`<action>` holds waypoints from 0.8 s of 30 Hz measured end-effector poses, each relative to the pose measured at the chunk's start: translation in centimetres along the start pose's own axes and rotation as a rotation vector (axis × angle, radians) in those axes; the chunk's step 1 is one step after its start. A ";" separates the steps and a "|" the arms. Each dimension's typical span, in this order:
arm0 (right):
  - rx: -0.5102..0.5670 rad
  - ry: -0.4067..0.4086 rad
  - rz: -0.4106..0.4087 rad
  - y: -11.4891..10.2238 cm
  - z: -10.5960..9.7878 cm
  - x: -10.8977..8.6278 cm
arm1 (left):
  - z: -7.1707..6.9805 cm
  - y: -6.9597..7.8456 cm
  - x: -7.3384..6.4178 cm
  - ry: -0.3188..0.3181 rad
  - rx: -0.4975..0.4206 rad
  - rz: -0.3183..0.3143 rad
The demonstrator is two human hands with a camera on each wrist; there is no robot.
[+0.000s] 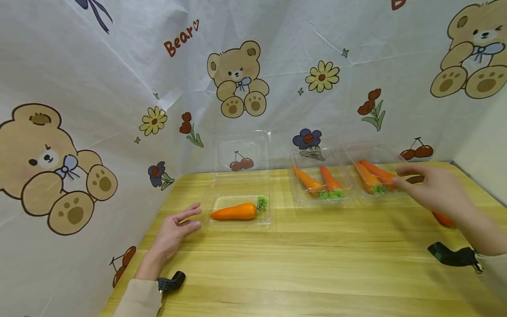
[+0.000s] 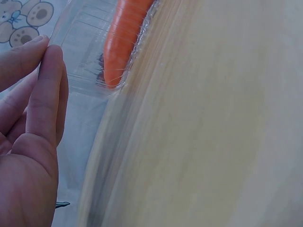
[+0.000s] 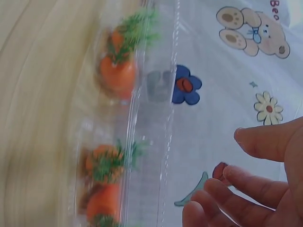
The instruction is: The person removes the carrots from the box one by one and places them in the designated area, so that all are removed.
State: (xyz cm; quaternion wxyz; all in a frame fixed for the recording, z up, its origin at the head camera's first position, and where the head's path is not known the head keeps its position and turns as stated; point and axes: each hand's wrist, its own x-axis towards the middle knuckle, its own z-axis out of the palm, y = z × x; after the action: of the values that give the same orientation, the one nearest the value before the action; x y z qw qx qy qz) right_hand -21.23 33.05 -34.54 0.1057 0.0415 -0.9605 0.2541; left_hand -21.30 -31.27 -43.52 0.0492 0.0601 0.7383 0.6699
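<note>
My left hand [image 1: 174, 231] is at the left end of an open clear plastic clamshell box [image 1: 237, 223], fingers spread and holding nothing. Its fingertips are close to the box's edge; I cannot tell if they touch. One orange toy carrot [image 1: 234, 211] with a green top lies in that box, also seen as an orange tip [image 2: 116, 56] in the left wrist view. My right hand [image 1: 439, 189] hovers beside the rightmost clear box [image 1: 386, 193], fingers loosely bent and nothing between them. Two carrots [image 1: 368, 178] lie in it. Under the right wrist, another carrot [image 1: 444, 219] is partly hidden.
A middle clear box [image 1: 322, 200] holds two carrots [image 1: 329, 178]. The left box's raised lid [image 1: 240, 154] stands near a white cloth [image 1: 293, 35] printed with bears and flowers. All the boxes are on a wooden table [image 1: 293, 268].
</note>
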 end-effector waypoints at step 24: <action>0.157 -0.053 -0.077 -6.9 4.3 1.1 | -0.1 -0.1 0.0 -0.009 0.004 0.003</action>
State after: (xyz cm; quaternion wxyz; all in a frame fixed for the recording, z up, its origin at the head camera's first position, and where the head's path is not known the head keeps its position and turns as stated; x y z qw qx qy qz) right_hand -22.19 24.90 -34.66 0.0862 0.0932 -0.9378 0.3232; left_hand -21.29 -31.36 -43.58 0.0513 0.0645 0.7395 0.6681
